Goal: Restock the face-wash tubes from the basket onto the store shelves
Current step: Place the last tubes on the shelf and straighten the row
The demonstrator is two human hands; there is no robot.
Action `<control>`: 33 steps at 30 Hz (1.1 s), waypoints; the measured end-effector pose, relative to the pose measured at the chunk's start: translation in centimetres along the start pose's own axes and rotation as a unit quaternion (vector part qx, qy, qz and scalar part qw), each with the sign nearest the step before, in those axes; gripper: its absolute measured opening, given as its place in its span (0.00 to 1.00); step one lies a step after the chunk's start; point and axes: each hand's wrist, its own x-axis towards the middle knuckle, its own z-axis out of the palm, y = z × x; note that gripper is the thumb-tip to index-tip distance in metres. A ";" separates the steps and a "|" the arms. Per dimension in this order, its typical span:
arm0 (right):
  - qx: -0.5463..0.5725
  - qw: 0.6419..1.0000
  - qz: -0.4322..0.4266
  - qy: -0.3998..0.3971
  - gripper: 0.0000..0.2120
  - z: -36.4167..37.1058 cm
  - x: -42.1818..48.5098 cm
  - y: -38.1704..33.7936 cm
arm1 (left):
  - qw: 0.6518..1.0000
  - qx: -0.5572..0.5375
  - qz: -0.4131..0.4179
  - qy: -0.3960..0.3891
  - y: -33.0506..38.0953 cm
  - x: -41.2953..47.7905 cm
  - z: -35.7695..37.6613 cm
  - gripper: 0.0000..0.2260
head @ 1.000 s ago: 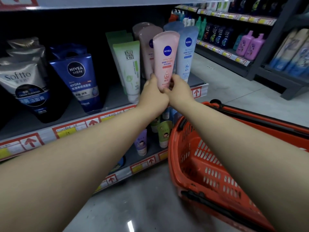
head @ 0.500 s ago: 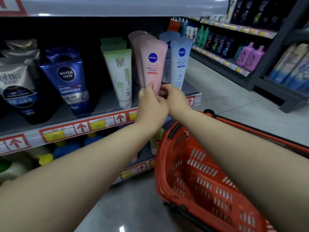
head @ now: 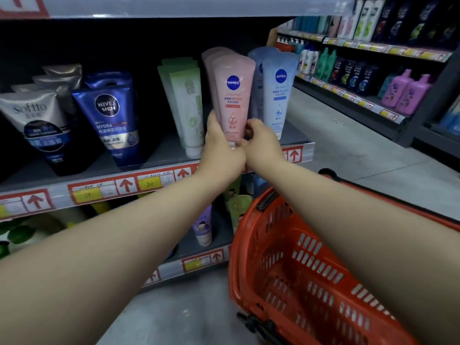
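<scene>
- A pink tube stands upright on the right part of the middle shelf, at the front of a pink row of matching tubes.
- Green tubes stand just to its left and pale blue tubes just to its right.
- The left hand grasps the tube's lower left edge, fingers curled round it.
- The right hand pinches the lower right edge.
- The hands hide the tube's cap end, so it is unclear whether it rests on the shelf or hangs just above it.
- This placement looks nearly done. What seems left is to seat the tube and let go.
- A red basket sits on the floor, near and to the right, below the hands.
- No tube shows in the visible part of the basket, though the right arm covers some of it. This may be one of the last tubes to shelve.
- Farther left on the same shelf, navy tubes and silver tubes stand in rows that look stocked.
</scene>
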 end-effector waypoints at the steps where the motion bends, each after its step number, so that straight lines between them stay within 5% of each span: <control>1: 0.002 1.000 0.002 -0.003 0.11 0.0 0.1 0.0 | 1.000 -0.001 0.008 0.004 -0.2 0.1 0.1 0.38; 9: 0.020 0.999 0.009 -0.034 0.13 -0.5 0.1 -0.2 | 0.998 0.025 0.028 0.050 0.1 -0.8 0.1 0.27; 13: 0.011 1.000 0.012 -0.019 0.20 -0.4 -0.1 -0.5 | 0.967 0.110 0.109 0.200 0.0 -1.8 -0.7 0.21; 17: -0.052 0.998 0.013 0.011 0.22 -0.1 -0.1 -0.6 | 0.950 0.096 0.065 0.289 -1.1 -0.7 -2.3 0.25; 20: -0.087 0.996 0.013 0.029 0.21 0.3 0.1 -0.6 | 0.964 0.072 0.036 0.252 -1.8 0.5 -3.5 0.27; 27: -0.095 0.994 0.017 0.054 0.19 1.3 -0.4 -0.8 | 0.982 0.070 0.053 0.167 -2.6 1.1 -5.6 0.13; 33: -0.104 0.992 0.019 0.068 0.19 1.4 -0.9 -1.1 | 0.985 0.076 0.057 0.141 -2.7 1.0 -6.2 0.15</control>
